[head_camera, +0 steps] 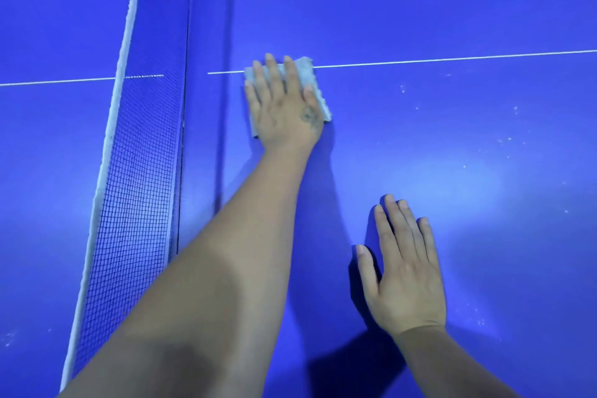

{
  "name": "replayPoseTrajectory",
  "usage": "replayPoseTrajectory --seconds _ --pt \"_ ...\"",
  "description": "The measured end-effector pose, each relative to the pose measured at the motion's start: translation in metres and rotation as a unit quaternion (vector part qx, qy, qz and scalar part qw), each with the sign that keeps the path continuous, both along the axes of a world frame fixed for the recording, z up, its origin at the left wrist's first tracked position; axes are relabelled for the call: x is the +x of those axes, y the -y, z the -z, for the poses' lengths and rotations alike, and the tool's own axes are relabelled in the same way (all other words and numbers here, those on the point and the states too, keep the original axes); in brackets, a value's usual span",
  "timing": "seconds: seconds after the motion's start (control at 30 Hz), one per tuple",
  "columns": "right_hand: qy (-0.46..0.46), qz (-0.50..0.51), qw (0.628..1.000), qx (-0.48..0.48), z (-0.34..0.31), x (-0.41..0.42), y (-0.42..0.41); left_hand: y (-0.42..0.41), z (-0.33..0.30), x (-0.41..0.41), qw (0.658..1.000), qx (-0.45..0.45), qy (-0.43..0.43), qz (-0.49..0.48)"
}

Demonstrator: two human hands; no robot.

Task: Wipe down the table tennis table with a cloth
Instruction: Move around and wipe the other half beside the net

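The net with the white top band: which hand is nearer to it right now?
Left. The left hand presses the folded pale cloth flat on the blue table, a short way right of the net. The right hand rests flat, farther right.

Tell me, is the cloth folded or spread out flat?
Folded, it seems: the cloth is a small thick pad under the left hand, barely wider than the palm.
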State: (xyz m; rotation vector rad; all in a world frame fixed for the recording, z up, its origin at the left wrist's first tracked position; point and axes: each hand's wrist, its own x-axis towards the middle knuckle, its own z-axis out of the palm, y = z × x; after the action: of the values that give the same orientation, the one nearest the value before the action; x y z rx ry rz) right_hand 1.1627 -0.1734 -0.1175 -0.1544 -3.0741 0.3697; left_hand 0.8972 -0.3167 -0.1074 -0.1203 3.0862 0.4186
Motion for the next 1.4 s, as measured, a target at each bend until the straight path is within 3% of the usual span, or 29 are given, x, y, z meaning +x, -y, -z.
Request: replayPoseTrajectory --seconds 0.17,0.3,0.4,0.5,0.63,0.9,0.97,1.07,1.13,1.27,1.4 --pt "-0.003 -0.002 1.0 0.003 0.0 -0.001 0.0 -0.02 0.0 0.037 0.991 0.039 -0.029 0.122" --pt "0.0 -0.004 1.0 0.005 0.0 0.0 0.0 0.02 -0.013 0.108 0.983 0.141 -0.105 0.045" --pt "0.005 -0.005 1.0 0.0 -0.001 0.0 -0.001 0.055 -0.006 0.183 0.993 0.088 -0.072 -0.031" --pt "0.009 -0.003 1.0 0.001 -0.002 0.0 -0.001 0.069 0.005 0.224 0.999 -0.009 -0.009 -0.038" --pt "0.013 -0.004 1.0 0.009 -0.003 -0.002 0.001 0.064 0.006 0.22 0.997 -0.077 0.02 -0.012" --pt "0.024 -0.004 1.0 -0.011 -0.007 -0.002 0.001 0.063 0.005 0.22 0.996 -0.082 0.009 -0.029" --pt "0.02 0.001 0.999 -0.05 -0.007 -0.001 0.001 0.063 0.005 0.22 0.996 -0.085 0.005 -0.03" --pt "-0.012 0.045 0.981 -0.189 -0.022 -0.013 0.003 0.062 0.006 0.22 0.996 -0.081 0.0 -0.032" --pt "-0.053 0.039 0.974 -0.218 -0.036 -0.038 0.009 0.061 0.006 0.218 0.996 -0.078 -0.003 -0.037" --pt "-0.086 -0.032 0.977 -0.193 -0.04 -0.126 0.037 0.061 0.007 0.218 0.997 -0.072 -0.015 -0.036" --pt "-0.025 -0.031 0.994 -0.106 -0.021 -0.2 0.073 0.062 0.01 0.218 0.997 -0.068 -0.03 -0.037"
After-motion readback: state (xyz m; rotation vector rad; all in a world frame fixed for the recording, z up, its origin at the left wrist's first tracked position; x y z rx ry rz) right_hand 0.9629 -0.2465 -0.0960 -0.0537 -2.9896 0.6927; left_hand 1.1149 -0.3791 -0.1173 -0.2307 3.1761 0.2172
